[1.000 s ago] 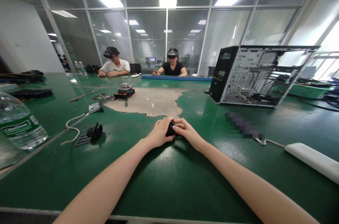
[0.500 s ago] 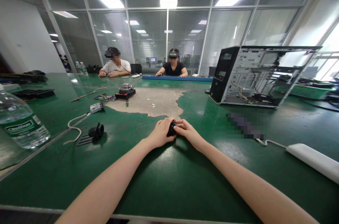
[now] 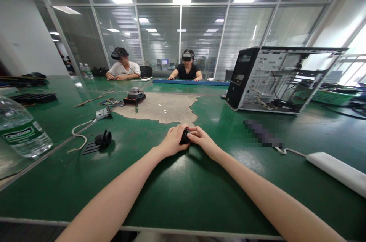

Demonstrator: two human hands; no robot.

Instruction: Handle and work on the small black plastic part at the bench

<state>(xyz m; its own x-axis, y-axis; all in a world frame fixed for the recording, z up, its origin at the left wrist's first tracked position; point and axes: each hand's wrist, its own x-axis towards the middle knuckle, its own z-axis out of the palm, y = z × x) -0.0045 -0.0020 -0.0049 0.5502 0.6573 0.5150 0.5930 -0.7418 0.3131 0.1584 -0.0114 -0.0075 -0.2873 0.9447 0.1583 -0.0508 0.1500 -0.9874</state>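
Note:
A small black part [image 3: 184, 136] is held between my two hands, just above the green table near the middle. My left hand [image 3: 173, 141] wraps round it from the left, its fingers over the top. From the right, my right hand [image 3: 200, 137] pinches the part's side with thumb and fingers. Much of the part is hidden by the fingers. To the left, a black fitting with prongs [image 3: 103, 139] lies on the table, close to a metal bracket [image 3: 103, 112] and a light cable [image 3: 82, 135].
A plastic bottle [image 3: 24, 129] stands at the left. An open computer case [image 3: 243, 80] is at the back right, with a white power strip [image 3: 336, 169] nearer. Beyond a bare tan patch [image 3: 160, 106], two people sit across the green table [image 3: 177, 196].
The view has shifted slightly, so the table and objects sit a little higher. Both hands keep their hold on the black part, with hardly any change in the fingers.

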